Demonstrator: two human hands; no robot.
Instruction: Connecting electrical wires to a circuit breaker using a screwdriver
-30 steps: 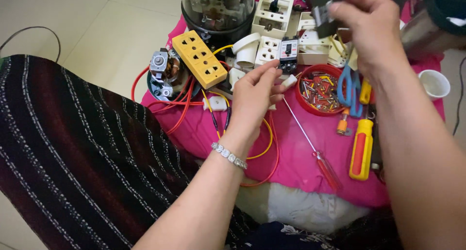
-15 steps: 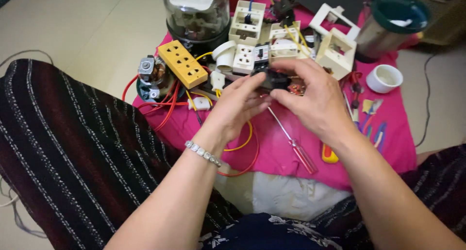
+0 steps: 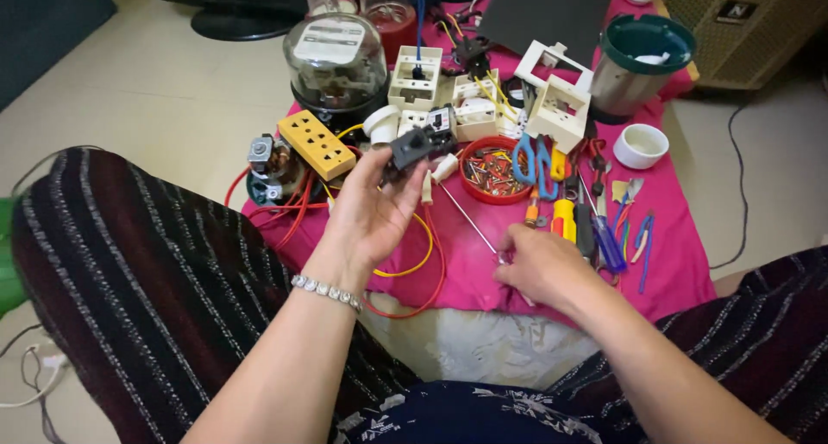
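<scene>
Raising a black switch (image 3: 412, 146) in left hands (image 3: 373, 211), palm up, right hands (image 3: 539, 267) gripping screwdriver (image 3: 473, 224) on pink cloth (image 3: 664, 254)

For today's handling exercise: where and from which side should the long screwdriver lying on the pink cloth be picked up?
Probably by its handle end, under the right hand, coming from above on the near side. The thin shaft of the screwdriver runs diagonally away toward the red bowl, too slim for the fingers to grip firmly.

Left hand (image 3: 373, 209) raised, fingers pinched in a grip; right hand (image 3: 539, 267) lowered, curled.
</scene>
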